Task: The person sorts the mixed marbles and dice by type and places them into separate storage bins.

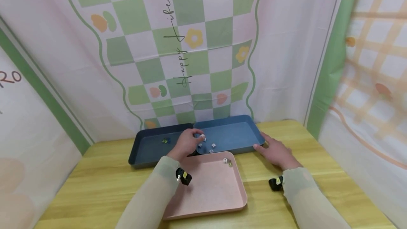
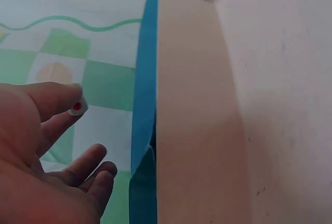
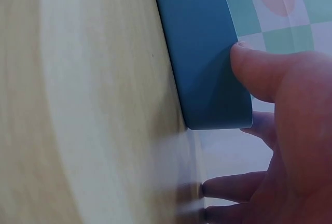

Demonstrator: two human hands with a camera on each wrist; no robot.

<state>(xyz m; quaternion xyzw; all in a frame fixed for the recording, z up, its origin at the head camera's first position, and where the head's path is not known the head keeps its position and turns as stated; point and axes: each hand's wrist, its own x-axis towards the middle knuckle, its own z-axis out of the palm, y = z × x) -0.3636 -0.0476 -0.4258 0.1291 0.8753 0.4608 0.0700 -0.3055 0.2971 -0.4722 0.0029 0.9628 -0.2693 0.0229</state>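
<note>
My left hand [image 1: 186,143] pinches a white die [image 2: 79,106] between thumb and fingertip, over the left end of the blue tray [image 1: 236,135]. A red pip shows on this die in the left wrist view. Several white dice [image 1: 213,145] lie in that end of the tray, below the hand. At the tray's front right corner is my right hand [image 1: 278,152]. Its thumb [image 3: 254,63] presses on the front rim, and a finger lies round the corner, gripping the edge. The right hand's lower fingers extend near the table.
A pink tray [image 1: 211,190] stands in front, holding a white die [image 1: 225,160] and a small yellow-green item [image 1: 230,164] by its far right corner. The dark tray [image 1: 144,153] at back left holds small green and blue pieces [image 1: 165,140]. A patterned curtain [image 1: 219,63] hangs behind.
</note>
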